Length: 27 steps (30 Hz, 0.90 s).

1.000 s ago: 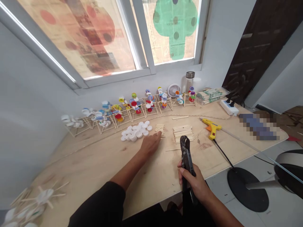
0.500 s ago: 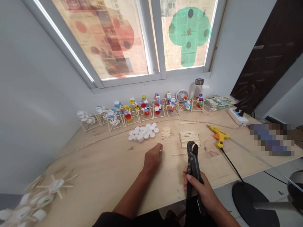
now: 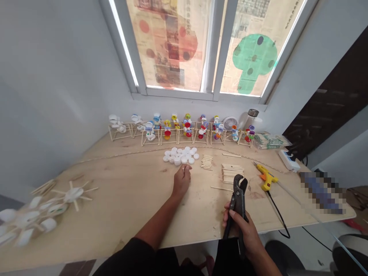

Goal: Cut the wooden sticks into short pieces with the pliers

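My left hand [image 3: 182,180] is closed, its fingertips at the near edge of a pile of white bottle caps [image 3: 188,152]. Whatever the fingers pinch, if anything, is too small to make out. In my right hand [image 3: 244,226] is a black pipe cutter [image 3: 239,197], held by its handles over the table's front edge with the jaws pointing away from me. Behind the jaws lies a stack of thin wooden sticks [image 3: 232,172]. One single stick [image 3: 220,188] lies just left of the cutter. A bundle of short cut sticks [image 3: 206,162] sits between caps and stack.
Small wheel models on stick frames [image 3: 151,134] line the back. A yellow glue gun [image 3: 266,177], a power strip [image 3: 289,160] and bagged sticks [image 3: 271,141] are to the right. Larger cap-and-stick wheels [image 3: 74,194] lie at left. A cord [image 3: 126,152] crosses the table.
The view has swung, shifting the scene. My left hand has moved away from me, closer to the caps. My right hand still grips the pipe cutter.
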Tool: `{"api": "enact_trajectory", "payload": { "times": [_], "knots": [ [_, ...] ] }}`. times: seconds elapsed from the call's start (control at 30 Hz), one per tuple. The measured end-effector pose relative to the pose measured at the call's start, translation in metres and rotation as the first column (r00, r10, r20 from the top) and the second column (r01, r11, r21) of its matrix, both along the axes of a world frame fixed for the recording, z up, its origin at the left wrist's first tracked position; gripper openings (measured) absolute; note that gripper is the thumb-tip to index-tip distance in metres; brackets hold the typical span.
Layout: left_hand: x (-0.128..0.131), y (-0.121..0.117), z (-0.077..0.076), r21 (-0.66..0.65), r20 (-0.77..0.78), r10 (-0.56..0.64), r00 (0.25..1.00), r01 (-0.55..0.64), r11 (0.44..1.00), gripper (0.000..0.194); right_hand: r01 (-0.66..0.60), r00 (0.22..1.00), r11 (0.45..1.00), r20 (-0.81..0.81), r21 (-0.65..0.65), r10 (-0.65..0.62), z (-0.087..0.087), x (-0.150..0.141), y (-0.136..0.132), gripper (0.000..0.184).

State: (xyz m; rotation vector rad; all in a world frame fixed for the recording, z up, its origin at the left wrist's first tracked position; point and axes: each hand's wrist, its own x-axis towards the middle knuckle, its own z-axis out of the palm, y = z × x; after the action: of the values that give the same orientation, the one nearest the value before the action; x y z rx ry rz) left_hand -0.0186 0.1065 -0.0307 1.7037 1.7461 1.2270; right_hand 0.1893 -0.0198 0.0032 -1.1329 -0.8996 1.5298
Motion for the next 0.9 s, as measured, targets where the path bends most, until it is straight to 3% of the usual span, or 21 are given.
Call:
{"api": "enact_trajectory", "payload": {
  "times": [0.2,0.53,0.9],
  "knots": [
    [0.004,0.002,0.006,0.018,-0.066,-0.067,0.996,0.069,0.997,0.028,0.075,0.997,0.997,-0.030,-0.008,-0.076,-0.009,-0.004,0.000,0.040],
    [0.024,0.020,0.010,0.019,-0.237,-0.118,0.964,0.126,0.992,0.021,-0.011,1.000,0.999,-0.022,0.036,0.011,-0.003,-0.002,-0.001,0.037],
    [0.019,0.026,0.001,0.027,-0.206,-0.169,0.964,0.179,0.984,0.026,-0.007,0.999,1.000,0.045,0.004,0.007,-0.006,-0.002,0.003,0.040]
  ]
}}
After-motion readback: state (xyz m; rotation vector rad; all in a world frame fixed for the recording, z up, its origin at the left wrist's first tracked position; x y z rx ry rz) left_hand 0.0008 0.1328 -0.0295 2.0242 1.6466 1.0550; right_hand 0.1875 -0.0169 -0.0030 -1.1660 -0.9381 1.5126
